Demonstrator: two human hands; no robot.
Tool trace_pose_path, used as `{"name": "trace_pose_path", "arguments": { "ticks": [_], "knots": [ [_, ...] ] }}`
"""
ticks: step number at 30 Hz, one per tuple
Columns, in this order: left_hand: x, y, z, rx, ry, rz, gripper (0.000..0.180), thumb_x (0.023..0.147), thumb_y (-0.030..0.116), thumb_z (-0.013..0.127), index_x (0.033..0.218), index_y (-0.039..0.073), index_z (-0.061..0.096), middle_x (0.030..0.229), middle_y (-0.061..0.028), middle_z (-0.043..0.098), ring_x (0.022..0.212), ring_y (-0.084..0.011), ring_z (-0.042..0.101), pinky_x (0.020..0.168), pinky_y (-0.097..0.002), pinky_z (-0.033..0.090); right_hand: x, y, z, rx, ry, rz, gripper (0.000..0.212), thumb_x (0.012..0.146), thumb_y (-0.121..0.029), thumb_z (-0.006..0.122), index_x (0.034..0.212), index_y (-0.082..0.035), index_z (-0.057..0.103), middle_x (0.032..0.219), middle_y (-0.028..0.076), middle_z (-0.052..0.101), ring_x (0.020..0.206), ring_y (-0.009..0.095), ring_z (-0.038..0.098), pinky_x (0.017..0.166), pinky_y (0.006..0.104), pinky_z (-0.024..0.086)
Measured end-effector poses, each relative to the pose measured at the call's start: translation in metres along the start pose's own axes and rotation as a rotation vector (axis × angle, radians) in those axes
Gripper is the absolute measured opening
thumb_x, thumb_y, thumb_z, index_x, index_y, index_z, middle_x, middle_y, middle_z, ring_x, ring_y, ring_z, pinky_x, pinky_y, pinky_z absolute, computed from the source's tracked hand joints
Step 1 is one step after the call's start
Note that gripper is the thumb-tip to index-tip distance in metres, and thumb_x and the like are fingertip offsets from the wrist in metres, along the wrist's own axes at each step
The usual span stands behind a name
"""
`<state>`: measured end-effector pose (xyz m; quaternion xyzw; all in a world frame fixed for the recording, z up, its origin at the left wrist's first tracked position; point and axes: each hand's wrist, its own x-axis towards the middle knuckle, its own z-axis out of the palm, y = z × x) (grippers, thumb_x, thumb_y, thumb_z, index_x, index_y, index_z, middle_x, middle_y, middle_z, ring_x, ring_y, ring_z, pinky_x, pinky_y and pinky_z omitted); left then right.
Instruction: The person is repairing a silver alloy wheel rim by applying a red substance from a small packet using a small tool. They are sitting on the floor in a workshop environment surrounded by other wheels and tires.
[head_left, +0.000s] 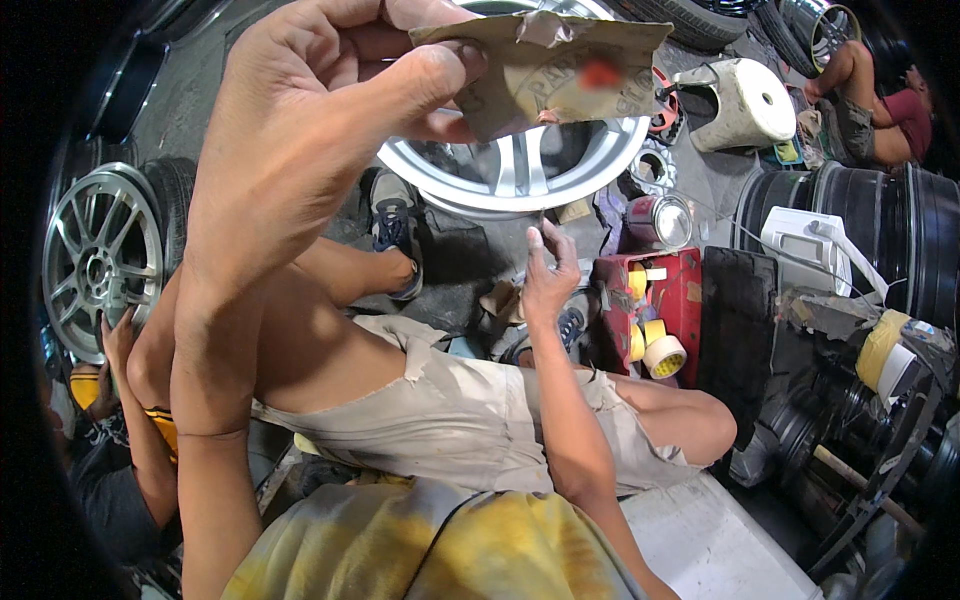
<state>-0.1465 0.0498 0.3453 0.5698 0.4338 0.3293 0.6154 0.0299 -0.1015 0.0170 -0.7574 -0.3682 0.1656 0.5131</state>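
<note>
My left hand [330, 110] is raised close in front of me. Its thumb and fingers pinch a worn piece of sandpaper [520, 85], with the tan, faintly printed back showing and the edges torn. Behind and below it, a silver alloy wheel [490, 197] lies flat, partly hidden by the hand and the paper. Lower down, near the wheel's close edge, my right hand [550, 275] points upward with fingers drawn together. A thin dark sliver shows at its fingertips, too small to name.
To the right stand a paint can [660, 221], a red box [685, 290] with masking tape rolls [663, 356], and a whitish stool [745, 105]. Another spoked wheel [100, 255] leans at left, beside a person's arm [140, 430]. Another person [880, 120] sits far right, beyond dark wheel barrels [870, 220].
</note>
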Motion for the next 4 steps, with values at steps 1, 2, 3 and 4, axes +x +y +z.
{"name": "trace_pose_path", "arguments": {
  "ticks": [1,2,3,4],
  "knots": [
    [-0.001,-0.003,-0.002,0.013,0.011,0.034,0.009,0.095,-0.003,0.066,0.103,-0.004,0.061,0.096,-0.0123,0.073,0.08,-0.0104,0.072,0.071,-0.023,0.061,-0.004,0.003,0.008,0.039,-0.007,0.023,0.025,0.094,-0.016,0.075,0.113,0.001,0.073,0.102,0.009,0.072,0.095,0.019,0.067,0.089,0.0319,0.052],
    [0.001,-0.011,-0.002,0.017,0.009,0.069,0.009,0.095,-0.003,0.066,0.103,-0.004,0.061,0.096,-0.0122,0.073,0.08,-0.0102,0.071,0.071,-0.0228,0.061,-0.007,0.006,0.011,0.055,-0.004,0.0,0.025,0.094,-0.016,0.076,0.113,0.0,0.073,0.103,0.008,0.072,0.095,0.016,0.067,0.089,0.0294,0.052],
    [0.004,-0.017,-0.003,0.021,0.009,0.105,0.009,0.095,-0.003,0.066,0.103,-0.004,0.061,0.095,-0.0122,0.073,0.08,-0.0099,0.071,0.07,-0.0226,0.061,-0.011,0.009,0.014,0.059,-0.021,0.023,0.026,0.094,-0.016,0.077,0.114,0.0,0.073,0.104,0.008,0.072,0.096,0.017,0.067,0.09,0.0299,0.052],
    [0.006,-0.015,-0.006,0.028,-0.012,0.084,0.01,0.095,-0.002,0.066,0.104,-0.003,0.062,0.095,-0.0124,0.073,0.079,-0.0107,0.072,0.07,-0.0218,0.06,-0.015,0.008,0.018,0.07,-0.045,0.049,0.027,0.094,-0.017,0.077,0.115,0.0,0.073,0.105,0.009,0.072,0.097,0.018,0.067,0.091,0.0304,0.052]
  ]
}}
